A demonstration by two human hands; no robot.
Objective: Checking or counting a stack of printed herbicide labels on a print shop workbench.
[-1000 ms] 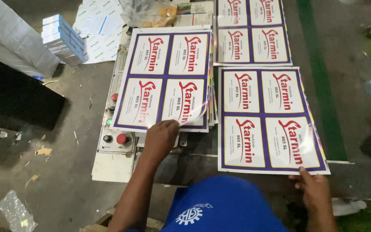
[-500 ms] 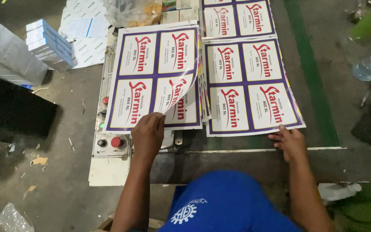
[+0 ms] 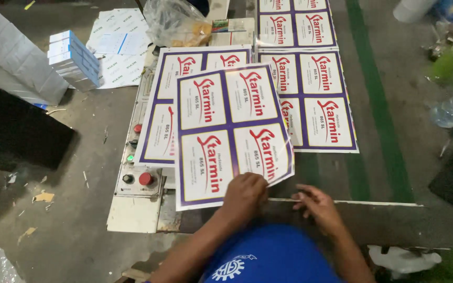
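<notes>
Your left hand (image 3: 245, 195) pinches the near edge of the top printed label sheet (image 3: 232, 131), lifted off the left stack (image 3: 158, 126). Your right hand (image 3: 318, 207) rests with fingers loosely spread on the bench edge (image 3: 373, 203), holding nothing. The step appears to be peeling one sheet away; the next move calls for a steady pinch. Farther right lies another stack (image 3: 318, 99).

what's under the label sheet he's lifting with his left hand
Under the lifted sheet, held by the left hand, lies a stack of like sheets over a control panel. The stack's middle is covered.
</notes>
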